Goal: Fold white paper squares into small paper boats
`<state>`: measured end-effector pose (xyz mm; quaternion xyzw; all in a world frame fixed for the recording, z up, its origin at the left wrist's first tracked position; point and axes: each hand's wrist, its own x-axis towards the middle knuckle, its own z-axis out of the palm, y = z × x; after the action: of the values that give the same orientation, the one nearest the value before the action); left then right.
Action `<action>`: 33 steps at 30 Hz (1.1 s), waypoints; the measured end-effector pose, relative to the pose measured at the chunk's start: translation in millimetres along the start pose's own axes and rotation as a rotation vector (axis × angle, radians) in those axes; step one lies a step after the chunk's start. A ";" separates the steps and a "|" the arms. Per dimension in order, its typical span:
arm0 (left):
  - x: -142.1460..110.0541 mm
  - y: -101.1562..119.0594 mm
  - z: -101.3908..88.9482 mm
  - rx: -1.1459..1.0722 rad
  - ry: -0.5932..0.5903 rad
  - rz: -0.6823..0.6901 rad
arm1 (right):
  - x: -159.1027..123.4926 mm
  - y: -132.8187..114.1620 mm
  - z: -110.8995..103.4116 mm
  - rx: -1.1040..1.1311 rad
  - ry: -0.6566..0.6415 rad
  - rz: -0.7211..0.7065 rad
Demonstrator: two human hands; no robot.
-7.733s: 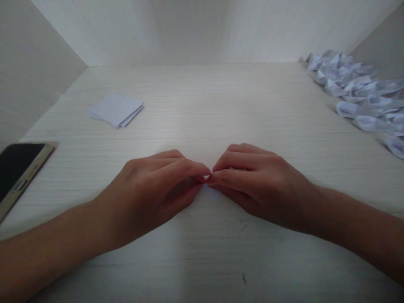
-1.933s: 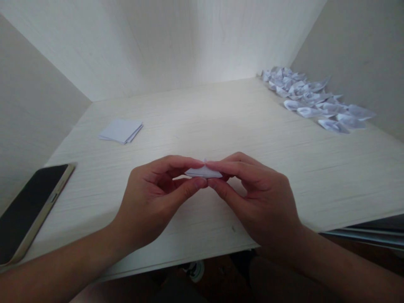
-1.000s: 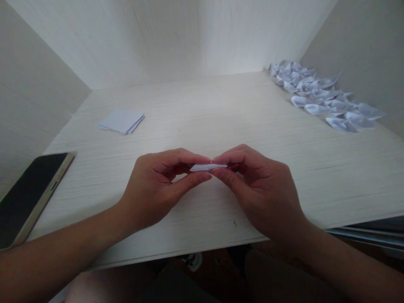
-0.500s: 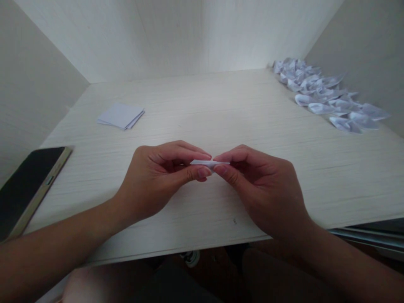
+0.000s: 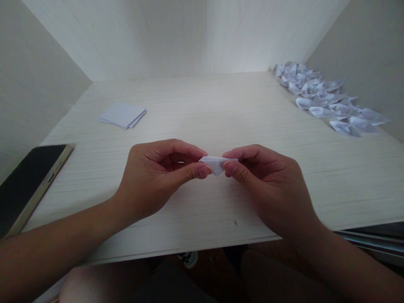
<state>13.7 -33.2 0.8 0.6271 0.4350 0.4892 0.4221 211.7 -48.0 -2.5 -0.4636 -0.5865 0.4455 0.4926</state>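
Observation:
A small folded piece of white paper (image 5: 216, 164) is held between my two hands, just above the desk. Its upper edge runs level and its lower part narrows to a blunt point facing me. My left hand (image 5: 167, 170) pinches the left end between thumb and fingers. At the other end, my right hand (image 5: 261, 176) grips the paper in the same way. The fingertips cover both ends, so part of the folds is hidden.
Square white paper sheets (image 5: 122, 114) lie stacked on the pale desk (image 5: 202, 105) at left. A phone (image 5: 33, 176) rests by the left edge. Many folded white paper pieces (image 5: 325, 99) are heaped along the right wall. The desk's front edge (image 5: 176, 253) runs below my hands.
Earlier my fingertips met over the paper on the desk. Since then it has been lifted and turned so its point faces down toward me, and my hands have slid apart to its ends.

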 end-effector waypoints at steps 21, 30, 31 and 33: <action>0.5 -4.0 -2.8 0.199 0.017 0.083 | -1.5 -0.6 2.5 -0.036 0.007 -0.008; -4.6 2.6 0.9 0.199 0.046 0.200 | -1.9 -1.9 2.9 -0.026 0.003 0.017; -4.9 3.0 1.1 0.198 0.048 0.185 | -2.0 -2.3 2.8 -0.024 0.000 0.022; -4.7 2.6 1.3 0.183 0.046 0.155 | -2.4 -3.0 2.7 -0.029 0.001 0.026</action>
<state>14.6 -38.5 1.9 0.6832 0.4377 0.4930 0.3141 208.9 -51.0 -0.3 -0.4784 -0.5868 0.4430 0.4802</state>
